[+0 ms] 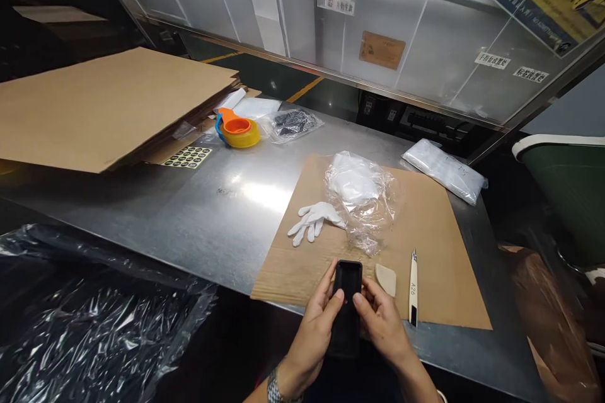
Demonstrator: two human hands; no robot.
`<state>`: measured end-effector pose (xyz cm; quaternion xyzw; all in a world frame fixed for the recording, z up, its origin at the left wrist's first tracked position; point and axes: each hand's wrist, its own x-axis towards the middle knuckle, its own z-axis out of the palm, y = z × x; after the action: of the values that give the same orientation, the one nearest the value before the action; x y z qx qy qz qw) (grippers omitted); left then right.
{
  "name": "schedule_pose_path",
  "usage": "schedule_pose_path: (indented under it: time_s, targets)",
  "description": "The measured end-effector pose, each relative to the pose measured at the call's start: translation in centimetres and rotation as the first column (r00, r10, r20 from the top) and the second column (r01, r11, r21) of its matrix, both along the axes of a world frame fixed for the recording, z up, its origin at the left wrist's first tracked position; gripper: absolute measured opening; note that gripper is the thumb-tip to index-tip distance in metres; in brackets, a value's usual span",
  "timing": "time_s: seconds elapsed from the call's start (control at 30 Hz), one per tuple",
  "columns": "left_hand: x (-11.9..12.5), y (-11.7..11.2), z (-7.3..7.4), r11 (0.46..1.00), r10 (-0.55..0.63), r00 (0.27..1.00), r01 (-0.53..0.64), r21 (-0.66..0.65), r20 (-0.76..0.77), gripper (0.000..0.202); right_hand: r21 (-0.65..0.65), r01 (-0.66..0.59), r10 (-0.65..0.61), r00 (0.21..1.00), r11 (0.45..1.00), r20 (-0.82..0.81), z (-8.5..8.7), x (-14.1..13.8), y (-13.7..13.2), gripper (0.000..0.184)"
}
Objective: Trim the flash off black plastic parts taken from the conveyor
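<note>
Between both hands I hold a narrow black tray-like case point(348, 280), its recessed side facing up, over the front edge of the bench. My left hand point(319, 312) grips its left side with the thumb on top. Along the right side, my right hand point(382, 315) closes on it, thumb pressing near the middle. Just beyond my right fingers lies a beige block point(386, 279). To its right rests a white utility knife point(414, 289) marked A26. A white glove point(316, 221) and a crumpled clear plastic bag point(362, 192) with white contents lie farther back on the cardboard sheet point(435, 239).
A stack of cardboard sheets point(113, 107) covers the left of the metal bench point(227, 220). Near it are tape rolls point(241, 132), a sticker sheet point(188, 157) and a bag of dark items point(295, 124). A plastic-wrapped pack point(444, 170) lies back right; black plastic sheeting point(94, 321) is front left.
</note>
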<state>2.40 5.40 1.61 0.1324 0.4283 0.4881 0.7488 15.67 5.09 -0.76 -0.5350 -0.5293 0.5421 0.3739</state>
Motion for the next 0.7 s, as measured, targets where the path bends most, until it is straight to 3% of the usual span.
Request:
schedule_pose_path:
  time_s: [0.07,0.13,0.2,0.3,0.4,0.53,0.7]
  targets:
    - [0.1,0.2,0.1,0.998,0.009,0.999,-0.007,-0.057,0.043,0.052,0.020,-0.025,0.023,0.995,0.999,0.097,-0.1,0.1,0.1,0.042]
    - [0.0,0.4,0.0,0.992,-0.003,0.997,0.014,-0.128,0.081,0.040,0.082,0.018,-0.044,0.943,0.996,0.330,-0.4,0.9,0.2,0.043]
    - [-0.2,0.6,-0.2,0.983,-0.010,0.993,0.031,-0.179,0.119,0.026,0.177,0.128,-0.205,0.810,0.976,0.549,-1.1,2.6,0.4,0.047]
    - [-0.5,0.8,-0.2,0.966,0.012,0.977,0.043,-0.254,0.213,0.020,0.287,0.317,-0.425,0.593,0.904,0.684,-2.3,6.5,0.9,0.051]
    - [-0.6,0.8,0.2,0.948,0.041,0.945,0.066,-0.313,0.325,0.023,0.297,0.373,-0.456,0.473,0.879,0.754,-3.5,10.0,1.2,0.044]
    - [-0.6,0.9,0.6,0.967,0.080,0.909,0.029,-0.254,0.409,0.038,0.255,0.326,-0.396,0.502,0.910,0.769,-3.6,11.7,0.9,0.028]
    - [-1.2,0.9,0.5,0.971,0.101,0.929,-0.013,-0.240,0.356,0.047,0.234,0.173,-0.289,0.651,0.957,0.702,-0.6,8.2,-0.9,0.029]
